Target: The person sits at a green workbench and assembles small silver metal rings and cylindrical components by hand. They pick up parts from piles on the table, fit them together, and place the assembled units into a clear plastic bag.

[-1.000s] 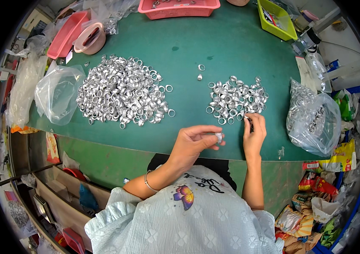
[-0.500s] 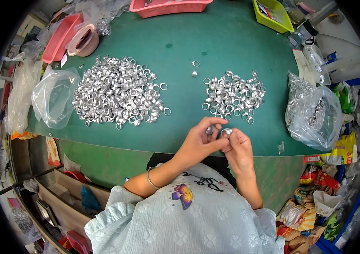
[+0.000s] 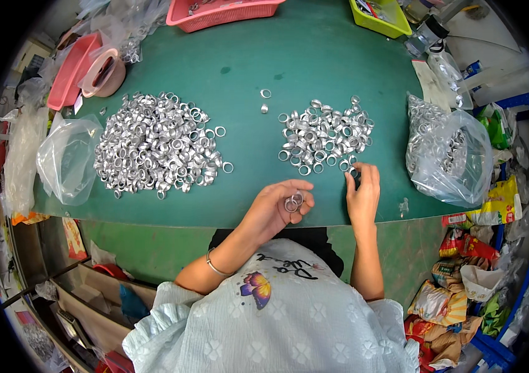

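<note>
My left hand (image 3: 275,206) is turned partly palm up over the table's near edge, its fingers curled around a few silver metal rings (image 3: 293,201). Off to its right, my right hand (image 3: 363,194) reaches the lower right edge of a small heap of rings (image 3: 326,132). Its thumb and forefinger are closed on one metal ring (image 3: 352,171) there. A much larger heap of the same rings (image 3: 155,146) covers the left part of the table. Between the heaps, farther back, lie two stray rings (image 3: 265,94).
On the green table (image 3: 245,56) stand a pink basket (image 3: 227,22), a yellow-green basket (image 3: 381,25) and a pink bowl (image 3: 111,79). A clear bag of rings (image 3: 445,149) lies at the right; another clear bag (image 3: 68,161) is at the left. Several packets lie beyond the right edge.
My hands have come apart. The right hand has gone forward and right to the small heap with a ring; the left has drawn left, keeping its rings. The whole view has shifted slightly.
</note>
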`<state>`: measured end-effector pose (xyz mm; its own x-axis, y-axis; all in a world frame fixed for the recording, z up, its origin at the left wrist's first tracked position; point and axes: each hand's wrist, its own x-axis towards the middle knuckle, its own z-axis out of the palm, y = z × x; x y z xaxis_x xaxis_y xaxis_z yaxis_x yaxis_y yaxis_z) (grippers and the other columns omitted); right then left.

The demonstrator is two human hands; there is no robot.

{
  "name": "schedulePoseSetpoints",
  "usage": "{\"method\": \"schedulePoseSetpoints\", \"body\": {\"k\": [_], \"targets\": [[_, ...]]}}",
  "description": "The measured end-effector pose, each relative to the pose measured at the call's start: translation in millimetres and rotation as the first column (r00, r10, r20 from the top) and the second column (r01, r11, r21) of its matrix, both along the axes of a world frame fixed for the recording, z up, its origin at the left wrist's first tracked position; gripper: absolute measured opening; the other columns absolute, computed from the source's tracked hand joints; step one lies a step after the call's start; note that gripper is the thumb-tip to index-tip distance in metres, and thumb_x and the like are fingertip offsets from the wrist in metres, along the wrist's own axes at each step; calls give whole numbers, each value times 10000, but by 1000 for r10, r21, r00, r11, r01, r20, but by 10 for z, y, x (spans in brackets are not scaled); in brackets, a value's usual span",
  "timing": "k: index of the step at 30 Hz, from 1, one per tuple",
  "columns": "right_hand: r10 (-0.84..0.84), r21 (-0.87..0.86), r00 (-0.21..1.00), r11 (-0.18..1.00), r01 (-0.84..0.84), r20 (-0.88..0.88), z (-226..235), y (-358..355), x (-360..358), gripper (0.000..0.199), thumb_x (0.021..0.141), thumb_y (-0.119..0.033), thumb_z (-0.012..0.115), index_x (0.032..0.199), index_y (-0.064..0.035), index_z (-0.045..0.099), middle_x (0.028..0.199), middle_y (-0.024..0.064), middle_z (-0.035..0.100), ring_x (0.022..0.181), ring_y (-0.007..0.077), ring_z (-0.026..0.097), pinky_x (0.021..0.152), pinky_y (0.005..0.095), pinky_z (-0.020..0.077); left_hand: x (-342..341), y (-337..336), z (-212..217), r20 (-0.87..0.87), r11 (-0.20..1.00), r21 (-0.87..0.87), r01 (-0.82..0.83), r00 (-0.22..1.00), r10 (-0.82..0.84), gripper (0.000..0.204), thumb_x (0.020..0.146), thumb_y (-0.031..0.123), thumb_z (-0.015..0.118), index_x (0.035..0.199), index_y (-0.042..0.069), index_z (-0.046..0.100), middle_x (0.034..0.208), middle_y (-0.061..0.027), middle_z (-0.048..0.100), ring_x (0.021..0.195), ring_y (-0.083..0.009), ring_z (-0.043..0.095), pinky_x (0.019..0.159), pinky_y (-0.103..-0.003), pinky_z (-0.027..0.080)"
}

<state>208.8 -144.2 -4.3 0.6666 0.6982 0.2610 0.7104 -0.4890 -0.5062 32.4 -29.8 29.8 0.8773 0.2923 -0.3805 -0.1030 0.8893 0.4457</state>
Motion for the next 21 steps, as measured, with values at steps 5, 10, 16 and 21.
{"method": "schedulePoseSetpoints", "body": {"k": [5, 10, 16, 21], "targets": [[220, 339, 531, 931, 136, -818, 213, -25, -148, 268, 791, 20, 604, 1047, 4, 529, 883, 55, 572, 795, 124, 545, 685, 213, 418, 66, -88, -24, -64, 986, 153, -70, 995, 80, 267, 846, 53, 519, 1106, -4, 538, 909, -31, 564, 707, -86, 490, 580, -193, 393], [556, 535, -2, 800, 272, -831, 294, -25, -453, 263, 789, 72, 586, 1032, 3, 512, 959, 71, 589, 889, 121, 563, 774, 229, 452, 135, -176, 47, -80, 796, 605, -3, 995, 65, 400, 759, -19, 640, 1143, 39, 546, 813, 26, 467, 706, -53, 433, 604, -186, 365], [546, 507, -80, 816, 278, -834, 266, -90, -441, 201, 785, 102, 561, 965, 15, 539, 940, 92, 598, 872, 131, 585, 780, 239, 464, 131, -113, 17, -70, 475, 880, 32, 996, 63, 461, 737, -17, 668, 1169, 41, 519, 745, 23, 439, 669, -48, 414, 578, -178, 341], [348, 494, 550, 859, 138, -759, 329, -21, -318, 99, 779, 67, 584, 874, 40, 588, 901, 96, 605, 782, 122, 576, 688, 243, 467, 92, -104, -12, -30, 996, 86, -1, 1000, 3, 195, 829, 107, 554, 1010, 34, 555, 705, -18, 446, 562, -66, 367, 468, -188, 285]]}}
